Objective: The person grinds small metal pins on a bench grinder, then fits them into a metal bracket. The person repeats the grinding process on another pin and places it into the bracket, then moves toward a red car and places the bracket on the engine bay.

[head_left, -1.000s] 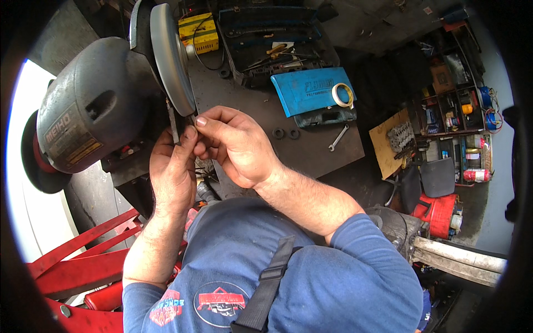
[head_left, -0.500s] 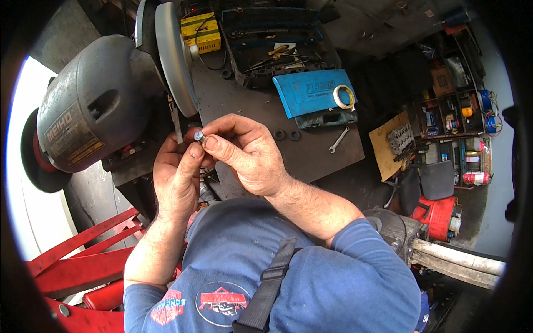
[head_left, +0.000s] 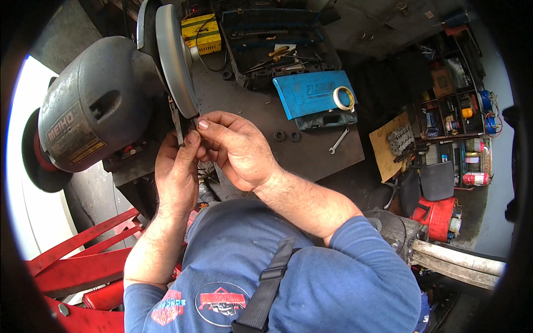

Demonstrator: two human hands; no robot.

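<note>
A small metal piece (head_left: 194,123), dark and mostly hidden by fingertips, is pinched between both my hands at the lower edge of the grey grinding wheel (head_left: 175,61). My left hand (head_left: 179,172) is closed, its thumb and fingers gripping near the narrow metal tool rest (head_left: 178,123). On the other side my right hand (head_left: 241,147) is closed too, its thumb and index fingertip at the piece. The wheel belongs to a dark bench grinder (head_left: 91,102) at the left and looks smeared, as if spinning. Whether the piece touches the wheel, I cannot tell.
On the dark bench (head_left: 252,111) lie a wrench (head_left: 339,141), two black rings (head_left: 287,135) and a blue case lid (head_left: 311,91) carrying a tape roll (head_left: 343,98). Behind are an open toolbox (head_left: 283,55) and a yellow box (head_left: 201,34). Red metal bars (head_left: 89,250) stand lower left.
Both hands have brought the small metal piece up and slightly left to the wheel's lower edge. Its shiny round face, visible earlier, is now turned out of sight.
</note>
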